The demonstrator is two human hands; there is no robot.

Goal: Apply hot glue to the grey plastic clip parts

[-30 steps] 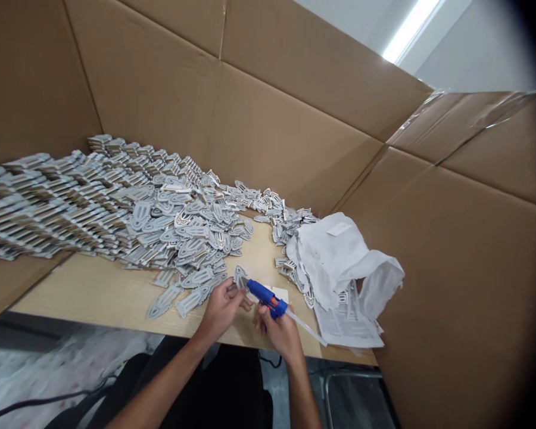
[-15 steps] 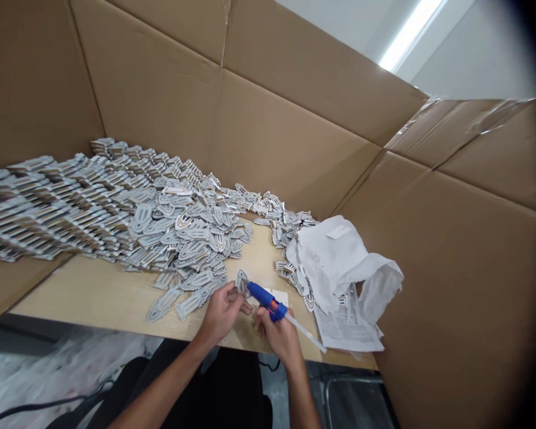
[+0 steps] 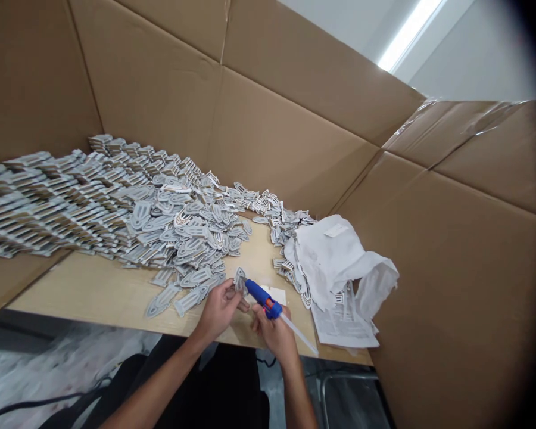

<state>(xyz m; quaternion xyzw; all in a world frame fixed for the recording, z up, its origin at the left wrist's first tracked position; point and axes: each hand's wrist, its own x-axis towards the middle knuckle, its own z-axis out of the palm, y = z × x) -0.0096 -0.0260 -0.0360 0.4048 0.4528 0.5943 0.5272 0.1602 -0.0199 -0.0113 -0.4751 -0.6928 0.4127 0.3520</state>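
My left hand [image 3: 222, 306] pinches a small grey flat cut-out piece [image 3: 240, 279] with a pointed end and slots, held upright over the table. My right hand [image 3: 274, 333] is wrapped around a blue hot glue gun [image 3: 264, 299], a long clear glue stick [image 3: 300, 335] poking out of its back. The gun's nozzle points left and is at the grey piece; whether it touches cannot be made out. Just left of my hands, a loose heap of similar grey pieces [image 3: 192, 232] spreads over the table.
Neat stacks of the pieces [image 3: 49, 202] fill the table's left side. More pieces [image 3: 268, 205] lie along the back. Crumpled white paper [image 3: 330, 256] covers the right end of the wooden table [image 3: 111, 292]. Tall cardboard walls [image 3: 286, 125] enclose the work area. A white card [image 3: 277, 294] lies behind the gun.
The whole view has shifted slightly. My hands keep nearly the same pose, with the glue gun's nozzle still at the held piece.
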